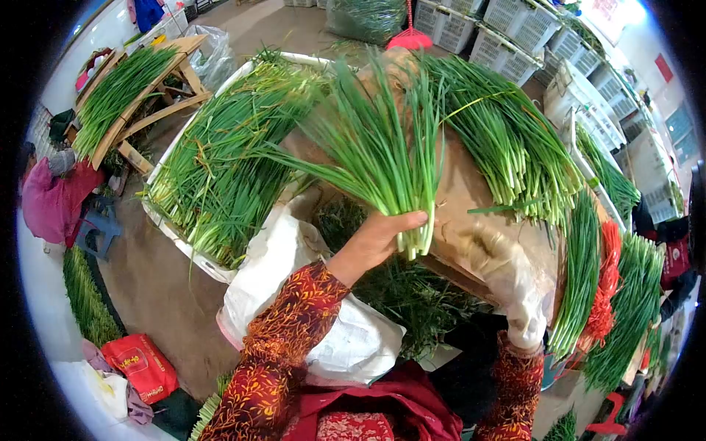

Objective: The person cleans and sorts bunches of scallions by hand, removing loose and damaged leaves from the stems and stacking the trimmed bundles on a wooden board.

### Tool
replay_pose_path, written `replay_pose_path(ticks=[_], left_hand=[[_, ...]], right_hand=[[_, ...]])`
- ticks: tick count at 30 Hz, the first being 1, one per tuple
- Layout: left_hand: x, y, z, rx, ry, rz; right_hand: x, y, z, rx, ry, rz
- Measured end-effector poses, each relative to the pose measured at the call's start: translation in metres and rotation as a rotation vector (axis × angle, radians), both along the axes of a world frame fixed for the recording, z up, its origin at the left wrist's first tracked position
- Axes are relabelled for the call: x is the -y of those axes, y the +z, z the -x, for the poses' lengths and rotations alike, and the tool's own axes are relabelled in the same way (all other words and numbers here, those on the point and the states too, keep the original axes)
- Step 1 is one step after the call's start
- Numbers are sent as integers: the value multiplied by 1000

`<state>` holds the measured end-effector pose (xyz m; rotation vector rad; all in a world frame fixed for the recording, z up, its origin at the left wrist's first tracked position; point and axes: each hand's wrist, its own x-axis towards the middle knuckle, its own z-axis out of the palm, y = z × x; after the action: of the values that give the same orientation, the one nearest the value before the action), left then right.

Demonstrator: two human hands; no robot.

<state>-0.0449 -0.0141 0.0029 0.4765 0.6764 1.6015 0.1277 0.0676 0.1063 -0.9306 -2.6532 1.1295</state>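
Observation:
My bare left hand (376,237) is wrapped round the pale stem ends of a bunch of green chives (393,158), holding it up over the board with its leaves fanned away from me. My right hand (507,275), in a whitish glove, is over the board's near right part; motion smears its fingers, so their state is unclear. Farther back on the brown board (467,180) lies a pile of chives (507,147). Right of my right hand lie another row of chives (581,275) and a bundle of red ties (605,283).
A white tub (184,246) heaped with loose chives stands on the left. A white sack (272,250) hangs near my lap, with green scraps (412,305) below the board. White crates (507,51) are stacked behind. A person in pink (59,195) sits far left.

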Motion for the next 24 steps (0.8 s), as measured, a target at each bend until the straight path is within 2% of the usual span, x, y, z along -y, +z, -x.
replay_pose_path(ticks=[1,3,4,5,7,8,12,14,16,17,19,21,22,24], left_hand=[[-2,0,-5,-2,5,1],[-8,0,-14,-89,152,15],[-6,-4,-13,-84,99,21],[-7,-5,-14,-84,101,19],[-9,-5,-18,-150,163,67],[-10,-12,-16,-159,141,108],[-10,-14,-19,-307,212,94],[-10,-18,-15,-348,135,75],[-12,-15,-15,-302,110,23],[-12,-13,-14,-256,89,-28],[-10,-9,-12,-174,93,-74],[-11,-6,-9,-93,90,-134],[-12,-5,-11,-54,96,-109],[-15,-5,-17,-16,86,-88]], right_hand=[[-2,-9,4,-213,-91,0],[2,-6,25,-258,-51,-100],[1,-4,35,-300,-16,-202],[-3,-6,40,-301,-14,-204],[-12,-20,49,-225,90,-522],[-14,-24,52,-213,112,-599],[-22,-30,64,-106,155,-762],[-38,-34,74,-284,37,-521],[-67,-18,68,-732,-196,-12],[-61,16,55,-749,-361,-14],[-62,53,21,-818,-257,96],[-47,42,-5,-473,-241,292],[-26,36,-3,-273,-256,115],[-4,1,5,-43,-204,-120]])
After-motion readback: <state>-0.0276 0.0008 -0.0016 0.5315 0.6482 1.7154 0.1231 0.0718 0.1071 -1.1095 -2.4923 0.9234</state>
